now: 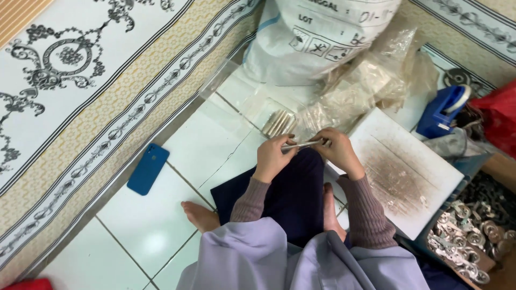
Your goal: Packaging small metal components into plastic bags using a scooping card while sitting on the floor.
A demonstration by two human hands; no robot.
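A thin metal rod (303, 144) lies level above the lap, both hands' grip clamped on it: left hand (273, 156), right hand (337, 150). Just beyond: more rods (279, 123), plastic bags (365, 86). A blue phone (148, 168) lies apart on the floor (161, 236).

light: bright, even, soft, perhaps from overhead
glare: pale sheen on the floor tiles (145, 236)
shadows: faint, under the hands
focus: hands slightly soft, small metal parts (473, 236) blurry
edges: mild wide-angle bending
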